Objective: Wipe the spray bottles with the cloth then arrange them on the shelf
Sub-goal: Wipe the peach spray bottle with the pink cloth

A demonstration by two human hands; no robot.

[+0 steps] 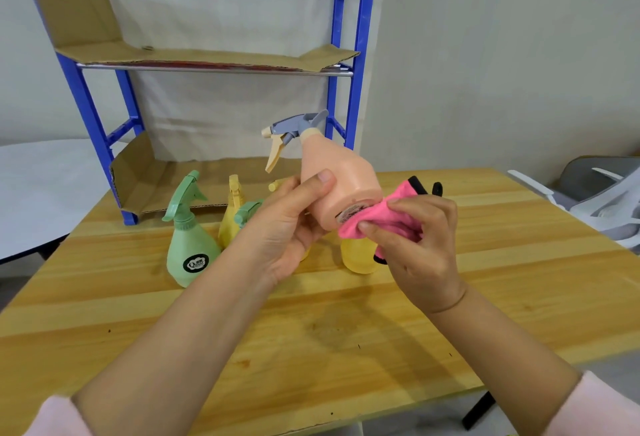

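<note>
The left hand has its grip around the peach bottle, tilted above the tabletop; the right hand pinches the pink cloth against its base. At ten o'clock the shelf holds no bottles, so wiping seems early; the green bottle and yellow ones wait.

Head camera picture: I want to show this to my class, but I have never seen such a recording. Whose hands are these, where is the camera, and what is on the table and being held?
There is no machine here. A person wears a camera on the head, looking forward and down, so you see their own two bare arms. The left hand holds a peach spray bottle tilted in the air, its base towards the camera. The right hand presses a pink cloth against that base, wiping it. On the wooden table stand a green bottle and several yellow bottles, partly hidden behind the hands. Behind them is a blue shelf lined with cardboard, with no bottles on it yet.
</note>
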